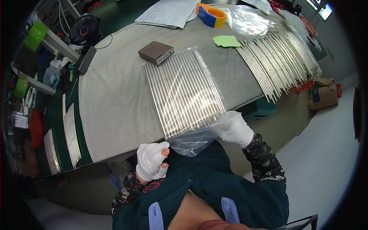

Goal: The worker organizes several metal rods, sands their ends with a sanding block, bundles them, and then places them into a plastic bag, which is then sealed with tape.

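Note:
A clear plastic bag (193, 146) lies over the near table edge, its loose end hanging toward me. Inside it, a flat row of shiny metal rods (184, 94) rests on the table. My right hand (235, 130), in a white glove, grips the bag at its near right corner; its fingertips are partly hidden by plastic. Close to the bag's near left corner is my left hand (151, 161), gloved in white with some bare fingertips. Its fingers are curled closed, and whatever they hold cannot be made out. A brown box (156, 52) sits at the bag's far left corner.
More metal rods (280, 61) lie at the right, some overhanging the table edge. Behind them are a green paper (226, 41), a tape roll (211, 16) and crumpled plastic (249, 21). Papers (166, 13) lie at the back. A black fan (84, 30) stands left.

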`<state>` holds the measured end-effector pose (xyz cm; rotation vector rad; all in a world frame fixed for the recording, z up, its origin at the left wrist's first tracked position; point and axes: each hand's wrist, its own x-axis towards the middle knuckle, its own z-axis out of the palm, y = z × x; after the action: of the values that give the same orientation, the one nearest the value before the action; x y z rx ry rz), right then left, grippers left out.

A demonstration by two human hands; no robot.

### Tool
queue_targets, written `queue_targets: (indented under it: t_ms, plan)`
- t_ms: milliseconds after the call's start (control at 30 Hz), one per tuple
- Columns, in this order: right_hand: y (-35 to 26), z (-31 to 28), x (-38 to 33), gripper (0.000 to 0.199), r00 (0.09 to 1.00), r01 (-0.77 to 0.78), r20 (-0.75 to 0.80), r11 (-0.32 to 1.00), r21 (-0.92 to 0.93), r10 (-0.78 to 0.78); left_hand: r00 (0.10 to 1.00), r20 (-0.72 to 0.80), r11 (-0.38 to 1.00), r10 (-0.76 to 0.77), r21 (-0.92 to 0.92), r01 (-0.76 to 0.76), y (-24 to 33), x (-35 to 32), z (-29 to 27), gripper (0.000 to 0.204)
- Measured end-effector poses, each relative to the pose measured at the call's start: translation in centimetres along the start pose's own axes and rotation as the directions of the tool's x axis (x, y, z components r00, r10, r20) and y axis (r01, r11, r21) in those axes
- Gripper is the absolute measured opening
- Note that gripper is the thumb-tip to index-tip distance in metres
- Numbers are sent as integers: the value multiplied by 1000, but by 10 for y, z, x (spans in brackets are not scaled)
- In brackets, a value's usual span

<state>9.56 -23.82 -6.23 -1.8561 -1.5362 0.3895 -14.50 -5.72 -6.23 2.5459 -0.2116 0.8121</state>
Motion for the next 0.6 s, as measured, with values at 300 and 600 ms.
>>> queue_targets:
  t_ms: [300,600]
  plan:
    - [38,-11,-37,32,839,-486,206,523,700,504,654,422,43,-628,-820,570,7,-14,32,50]
    - [5,-5,-14,26,825,-488,301,334,807,478,447,517,-194,-730,-783,591,17,17,47,32]
